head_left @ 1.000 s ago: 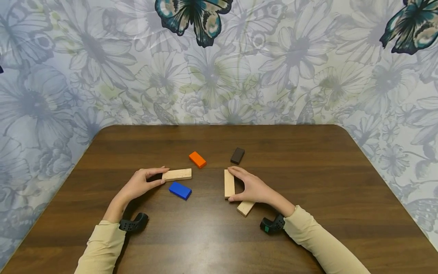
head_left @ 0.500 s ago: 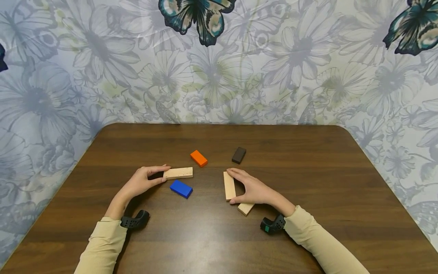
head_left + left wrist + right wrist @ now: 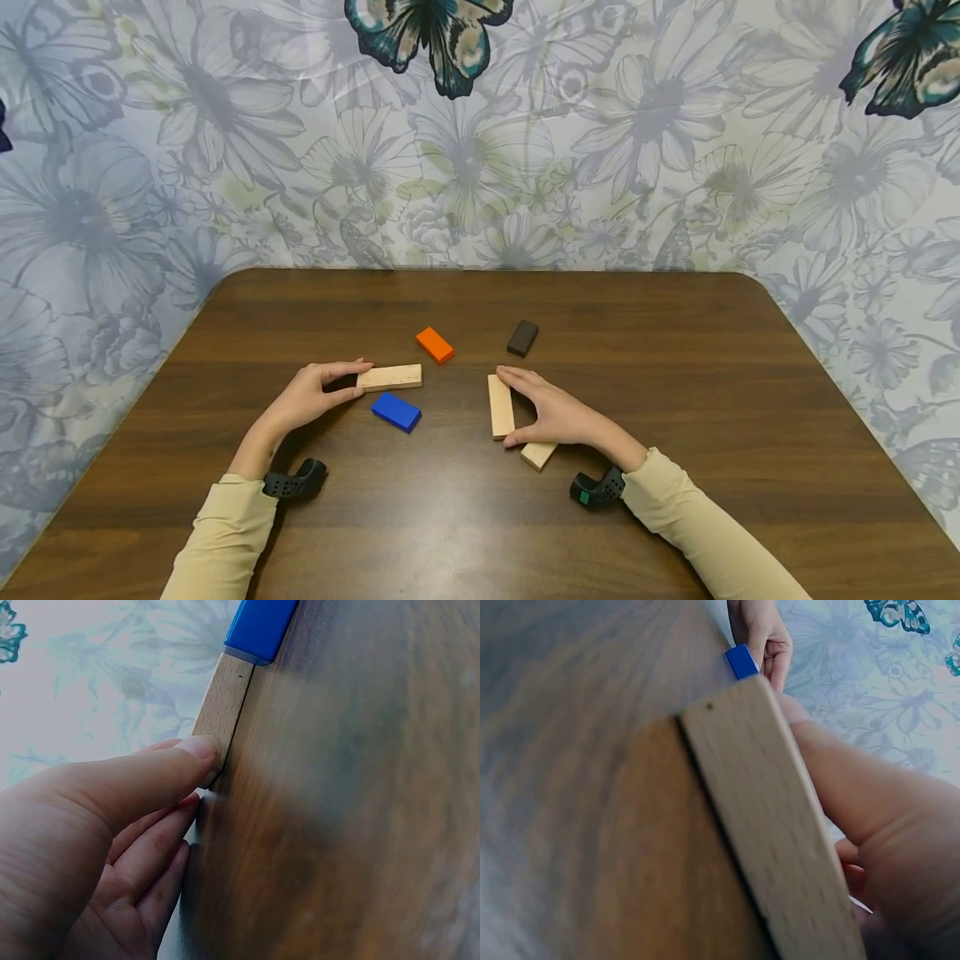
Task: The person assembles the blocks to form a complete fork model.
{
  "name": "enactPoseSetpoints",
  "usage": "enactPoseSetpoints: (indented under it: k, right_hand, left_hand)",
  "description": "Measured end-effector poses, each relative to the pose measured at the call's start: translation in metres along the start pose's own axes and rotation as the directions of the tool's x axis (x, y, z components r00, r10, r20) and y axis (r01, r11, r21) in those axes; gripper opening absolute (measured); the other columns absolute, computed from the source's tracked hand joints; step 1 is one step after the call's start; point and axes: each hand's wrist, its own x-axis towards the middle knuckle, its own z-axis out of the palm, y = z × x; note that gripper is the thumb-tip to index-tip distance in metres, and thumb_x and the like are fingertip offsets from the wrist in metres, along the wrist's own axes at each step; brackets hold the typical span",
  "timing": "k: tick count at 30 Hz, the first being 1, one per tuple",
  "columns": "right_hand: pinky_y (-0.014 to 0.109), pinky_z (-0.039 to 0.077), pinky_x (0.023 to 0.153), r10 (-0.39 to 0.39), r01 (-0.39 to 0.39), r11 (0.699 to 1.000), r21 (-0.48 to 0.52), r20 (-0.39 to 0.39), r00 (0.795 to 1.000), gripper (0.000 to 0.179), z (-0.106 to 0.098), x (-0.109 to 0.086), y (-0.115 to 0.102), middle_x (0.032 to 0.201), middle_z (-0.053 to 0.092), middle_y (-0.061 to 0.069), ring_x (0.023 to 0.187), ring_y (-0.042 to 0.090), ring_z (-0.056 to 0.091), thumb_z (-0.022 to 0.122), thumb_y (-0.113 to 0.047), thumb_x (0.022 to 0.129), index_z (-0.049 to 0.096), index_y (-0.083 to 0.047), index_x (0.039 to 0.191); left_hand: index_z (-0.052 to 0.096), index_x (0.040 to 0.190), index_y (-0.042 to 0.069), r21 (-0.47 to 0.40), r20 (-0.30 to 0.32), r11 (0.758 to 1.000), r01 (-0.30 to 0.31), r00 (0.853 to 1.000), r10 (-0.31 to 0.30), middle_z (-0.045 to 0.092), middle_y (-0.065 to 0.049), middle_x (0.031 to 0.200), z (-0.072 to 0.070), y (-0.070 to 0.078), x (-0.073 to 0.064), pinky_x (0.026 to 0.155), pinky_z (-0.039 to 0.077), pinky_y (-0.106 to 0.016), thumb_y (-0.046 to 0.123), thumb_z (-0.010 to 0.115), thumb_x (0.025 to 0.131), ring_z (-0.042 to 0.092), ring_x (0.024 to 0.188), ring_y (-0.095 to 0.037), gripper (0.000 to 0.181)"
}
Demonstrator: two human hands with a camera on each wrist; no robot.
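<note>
My left hand [image 3: 311, 398] pinches the left end of a pale wooden block [image 3: 393, 377] lying flat on the table. In the left wrist view, the thumb [image 3: 199, 746] presses on that block's side. Just in front of it lies a blue block [image 3: 396, 412]. With thumb and fingertips at its two ends, my right hand [image 3: 551, 408] holds another wooden block [image 3: 500, 408], which points away from me. A third wooden block [image 3: 537, 455] sticks out from under the right hand, partly hidden; a wooden block [image 3: 769, 825] fills the foreground of the right wrist view.
An orange block [image 3: 435, 345] lies beyond the left wooden block. Farther right is a dark brown block [image 3: 522, 338]. The brown wooden table [image 3: 450, 517] ends at a wall [image 3: 480, 192] with flower and butterfly print.
The wooden block in my right hand has turned slightly, its near end shifting a little toward me. My left hand keeps its pinch, and the other blocks stay where they were.
</note>
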Motion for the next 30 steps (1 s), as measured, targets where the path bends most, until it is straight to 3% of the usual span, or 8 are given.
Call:
enactPoseSetpoints:
  k: [11,17,25,30]
  right_hand:
    - [0.044,0.027,0.105,0.001,-0.002,1.0,-0.019,-0.017,1.0,0.098,0.0,-0.001,-0.003,0.152,0.022,0.006,0.136,0.023,0.021,0.073,-0.049,0.076,0.023,-0.007,0.149]
    - [0.045,0.018,0.108,-0.021,0.021,1.0,0.003,-0.031,0.999,0.096,0.0,-0.002,-0.002,0.154,0.016,0.004,0.138,0.029,0.016,0.069,-0.049,0.08,0.019,-0.007,0.15]
    - [0.041,0.018,0.109,-0.127,0.13,0.991,0.026,-0.085,0.988,0.069,-0.004,-0.02,-0.011,0.153,0.021,0.003,0.137,0.02,0.02,0.055,-0.038,0.094,0.025,-0.009,0.149]
    - [0.038,0.025,0.107,-0.16,0.171,0.976,0.132,-0.088,0.983,0.053,0.0,-0.029,-0.008,0.15,0.027,0.001,0.136,0.017,0.022,0.05,-0.027,0.099,0.034,-0.01,0.146]
  left_hand:
    - [0.06,0.126,0.001,-0.001,-0.007,1.0,0.0,1.0,0.0,0.049,-0.019,0.132,0.001,0.0,0.0,0.097,0.035,-0.051,0.01,0.067,0.088,0.042,0.124,-0.035,0.039]
    - [0.059,0.127,0.002,-0.02,-0.001,1.0,0.019,1.0,-0.019,0.048,-0.017,0.134,0.0,0.0,-0.001,0.098,0.035,-0.049,0.009,0.067,0.088,0.041,0.125,-0.034,0.04]
    - [0.059,0.126,0.002,-0.036,-0.006,0.999,0.03,1.0,-0.031,0.048,-0.017,0.134,0.001,0.0,-0.001,0.098,0.034,-0.049,0.012,0.068,0.087,0.041,0.125,-0.034,0.042]
    - [0.06,0.125,0.002,-0.029,-0.027,0.999,0.022,0.999,-0.022,0.05,-0.017,0.132,0.002,0.0,-0.002,0.097,0.036,-0.049,0.012,0.069,0.086,0.043,0.123,-0.033,0.041]
